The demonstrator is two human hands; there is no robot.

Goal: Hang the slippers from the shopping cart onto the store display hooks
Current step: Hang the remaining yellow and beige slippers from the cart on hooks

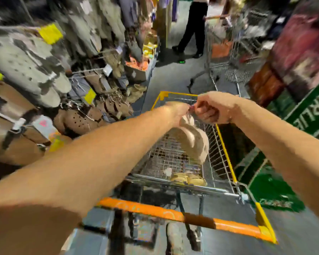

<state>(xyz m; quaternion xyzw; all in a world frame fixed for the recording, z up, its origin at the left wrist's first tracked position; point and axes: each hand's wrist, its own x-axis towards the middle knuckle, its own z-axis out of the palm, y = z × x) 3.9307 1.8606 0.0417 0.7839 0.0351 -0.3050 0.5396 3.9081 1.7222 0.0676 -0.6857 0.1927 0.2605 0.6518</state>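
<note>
A beige pair of slippers (192, 138) hangs in the air above the wire shopping cart (226, 155). Both my hands meet at its top end: my left hand (177, 110) grips the upper part of the pair, and my right hand (212, 109) pinches the small hanger piece right beside it. A yellowish pair of slippers (189, 179) lies on the cart's floor near the handle end. The display hooks (92, 70) with hung brown and grey slippers (77, 120) fill the left side, well left of my hands. The picture is blurred.
The cart's orange handle (155, 210) crosses the foreground. A second wire cart (226, 57) and a person in dark trousers (191, 32) stand ahead in the aisle. Green signage (302, 115) and stacked goods line the right side.
</note>
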